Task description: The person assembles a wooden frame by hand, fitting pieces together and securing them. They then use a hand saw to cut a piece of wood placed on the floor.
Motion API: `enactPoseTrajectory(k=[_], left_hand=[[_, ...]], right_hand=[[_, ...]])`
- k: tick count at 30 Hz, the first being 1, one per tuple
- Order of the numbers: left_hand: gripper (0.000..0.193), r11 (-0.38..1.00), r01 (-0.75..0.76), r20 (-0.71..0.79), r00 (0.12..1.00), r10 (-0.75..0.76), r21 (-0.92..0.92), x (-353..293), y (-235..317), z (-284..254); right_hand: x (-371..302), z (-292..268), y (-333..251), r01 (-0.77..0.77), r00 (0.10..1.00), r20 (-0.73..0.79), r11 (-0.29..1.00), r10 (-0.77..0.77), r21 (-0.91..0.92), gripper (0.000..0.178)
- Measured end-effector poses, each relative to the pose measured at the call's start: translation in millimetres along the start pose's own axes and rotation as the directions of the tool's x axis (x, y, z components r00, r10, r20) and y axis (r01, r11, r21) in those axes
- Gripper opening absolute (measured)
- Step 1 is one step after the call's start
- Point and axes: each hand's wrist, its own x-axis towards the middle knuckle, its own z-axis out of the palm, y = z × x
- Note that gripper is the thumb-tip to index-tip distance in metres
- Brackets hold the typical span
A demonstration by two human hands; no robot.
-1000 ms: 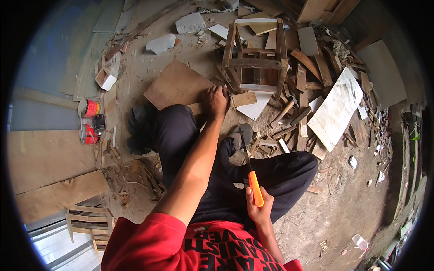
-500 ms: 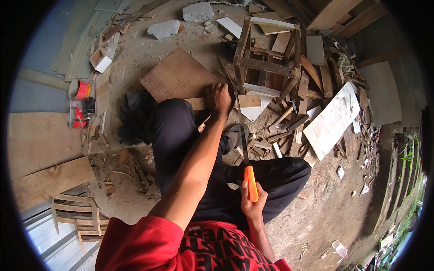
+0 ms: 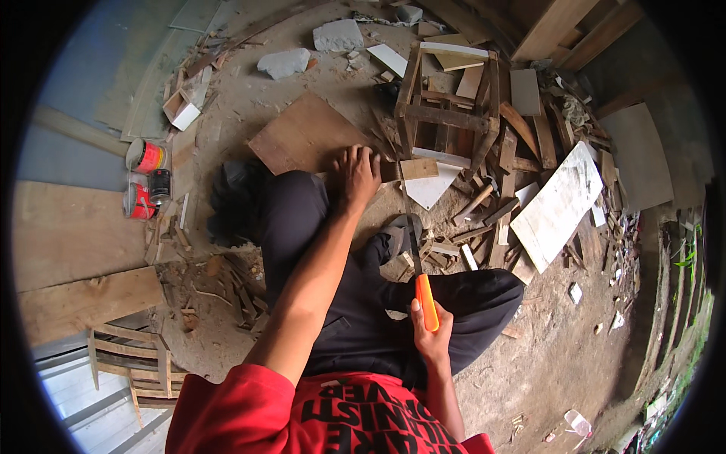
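Observation:
My right hand (image 3: 433, 333) is closed round the orange handle of a hand saw (image 3: 427, 303). Its thin dark blade (image 3: 413, 234) points away from me, running past my shoe to a wooden strip (image 3: 420, 168). My left hand (image 3: 358, 178) bears down on that strip with bent fingers over its far edge, just left of the blade; the hand covers much of the wood. Beyond my left hand lies a square brown board (image 3: 306, 136) on the ground. My left knee is raised beside the strip, and my right leg is folded under the saw handle.
A wooden stool frame (image 3: 446, 113) stands ahead on the right. Near it lie a hammer (image 3: 474, 200), a white panel (image 3: 558, 204) and many wood scraps. Red paint cans (image 3: 145, 156) stand at left, a black bag (image 3: 233, 200) by my left knee, concrete blocks (image 3: 338, 35) far ahead.
My left hand has shifted slightly left, its fingers less tightly curled and more apart. The saw stays in my right hand, nearly in place. The whole view has moved slightly.

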Motion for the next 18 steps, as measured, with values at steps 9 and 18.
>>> enactPoseTrajectory(k=[9, 18], left_hand=[[0.036, 0.987, -0.013, -0.064, 0.998, 0.023, 0.16, 12.2, -55.3, 6.2], [0.045, 0.996, 0.046, -0.204, 0.977, -0.061, -0.076, 9.4, -53.3, -34.8]], right_hand=[[38.3, 31.5, -22.0, 0.142, 0.989, 0.059, 0.987, -0.138, -0.08, 0.038], [76.3, 58.2, -15.3, 0.256, 0.967, 0.072, 0.947, -0.246, -0.192, 0.033]])
